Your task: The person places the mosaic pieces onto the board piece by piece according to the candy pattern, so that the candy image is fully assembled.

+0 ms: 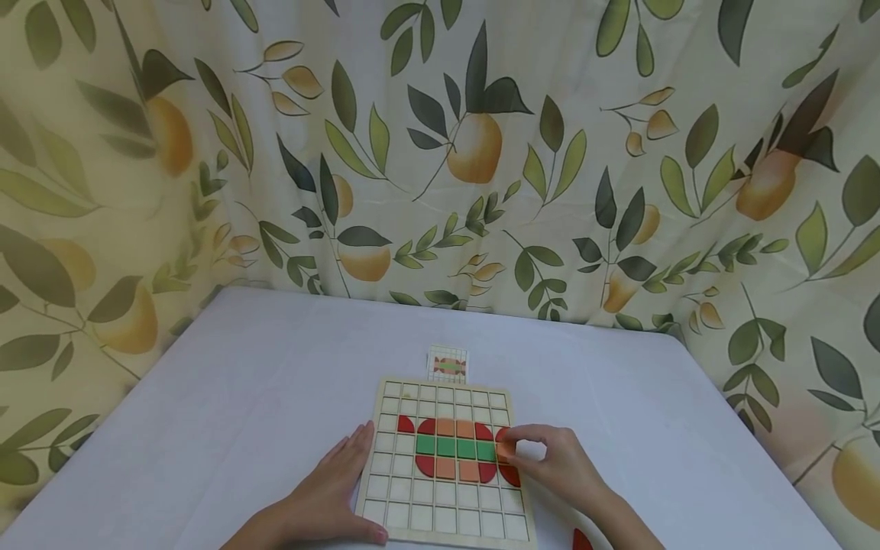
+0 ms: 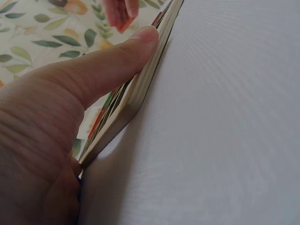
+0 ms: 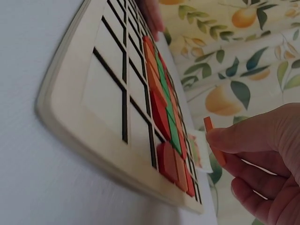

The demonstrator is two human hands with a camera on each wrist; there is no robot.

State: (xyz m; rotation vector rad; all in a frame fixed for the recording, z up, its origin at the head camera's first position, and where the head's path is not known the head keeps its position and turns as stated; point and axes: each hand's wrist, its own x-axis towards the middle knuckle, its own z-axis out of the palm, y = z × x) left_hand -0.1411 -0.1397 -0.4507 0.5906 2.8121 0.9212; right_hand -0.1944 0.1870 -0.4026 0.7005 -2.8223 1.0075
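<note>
A square wooden grid board (image 1: 419, 493) lies on the table with red, green and orange tiles in its cells. A row of green tiles (image 1: 456, 448) crosses the middle, with orange tiles (image 1: 455, 428) and rounded red tiles above and below. My right hand (image 1: 560, 462) pinches an orange tile (image 3: 215, 149) between thumb and fingers, raised over the board's right side. Beneath it, red and orange tiles (image 3: 180, 169) fill part of the right column. My left hand (image 1: 330, 485) rests along the board's left edge, fingers straight, its thumb (image 2: 136, 49) on the near edge.
A small pattern card (image 1: 449, 365) with a similar red, orange and green design lies just behind the board. One red tile (image 1: 581, 540) is on the white table (image 1: 241, 397) at the near right. A leaf-and-fruit patterned curtain (image 1: 426, 191) hangs behind the table.
</note>
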